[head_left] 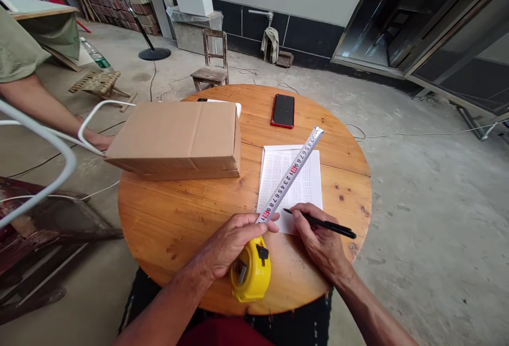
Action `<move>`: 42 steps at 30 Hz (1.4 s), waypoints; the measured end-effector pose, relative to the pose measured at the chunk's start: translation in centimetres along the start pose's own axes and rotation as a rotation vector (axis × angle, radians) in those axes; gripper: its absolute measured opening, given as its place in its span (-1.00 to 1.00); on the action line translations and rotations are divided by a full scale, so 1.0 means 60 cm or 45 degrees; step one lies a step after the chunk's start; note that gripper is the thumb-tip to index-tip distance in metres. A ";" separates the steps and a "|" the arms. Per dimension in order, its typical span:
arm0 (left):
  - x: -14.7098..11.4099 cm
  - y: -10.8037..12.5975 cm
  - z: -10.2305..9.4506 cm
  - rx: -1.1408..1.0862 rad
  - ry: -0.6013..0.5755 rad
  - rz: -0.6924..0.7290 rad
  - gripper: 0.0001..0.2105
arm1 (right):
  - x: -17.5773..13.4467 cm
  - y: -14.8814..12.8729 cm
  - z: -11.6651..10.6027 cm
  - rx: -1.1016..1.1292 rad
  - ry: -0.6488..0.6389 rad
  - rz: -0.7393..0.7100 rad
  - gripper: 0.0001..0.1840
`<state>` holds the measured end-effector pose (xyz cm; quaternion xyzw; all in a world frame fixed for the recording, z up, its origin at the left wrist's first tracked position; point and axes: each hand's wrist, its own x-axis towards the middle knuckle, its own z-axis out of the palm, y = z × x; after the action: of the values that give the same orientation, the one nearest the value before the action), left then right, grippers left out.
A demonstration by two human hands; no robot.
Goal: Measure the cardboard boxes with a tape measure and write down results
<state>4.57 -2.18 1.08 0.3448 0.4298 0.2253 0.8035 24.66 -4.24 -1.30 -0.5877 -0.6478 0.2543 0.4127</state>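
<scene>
My left hand (234, 237) pinches the blade of a yellow tape measure (260, 277) close to its case. The silver blade (287, 179) is drawn out and slants up to the right across a white sheet of printed paper (310, 182). In my right hand (320, 237) is a black pen (332, 224), its tip pointing left over the paper's lower part. A closed brown cardboard box (175, 134) lies left of the paper, and a dark-screened phone with a red edge (283, 111) lies beyond it.
All this rests on a round wooden table (159, 213). Another person's hand (99, 141) is at the box's left side, near a white tubular frame (59, 144). A small wooden chair (212, 60) stands behind the table. Cables (413, 133) run over the concrete floor.
</scene>
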 end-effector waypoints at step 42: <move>-0.001 0.003 0.005 0.073 0.040 -0.025 -0.71 | -0.001 0.005 0.004 -0.057 0.010 -0.028 -0.86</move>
<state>4.76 -2.21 1.35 0.3598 0.4520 0.2102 0.7887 24.66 -4.20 -1.69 -0.5905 -0.6582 0.2327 0.4047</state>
